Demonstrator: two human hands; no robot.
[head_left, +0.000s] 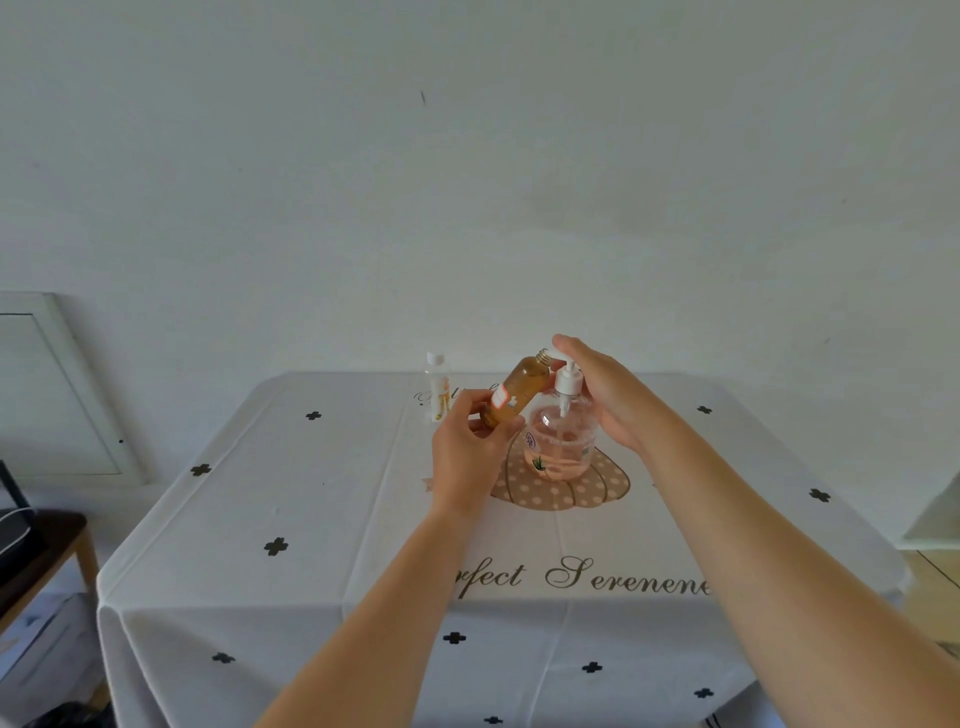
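Amber bottle (517, 393), uncapped, tilted toward clear pump dispenser (563, 431)

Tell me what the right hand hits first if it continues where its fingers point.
Likely the open neck of the amber bottle, tilted just beyond the right hand; depth is unclear, so it might pass above toward the wall.

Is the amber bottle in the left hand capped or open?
Open: the amber bottle shows a bare threaded neck, tilted toward the spout of the pump dispenser; the left hand grips its base.
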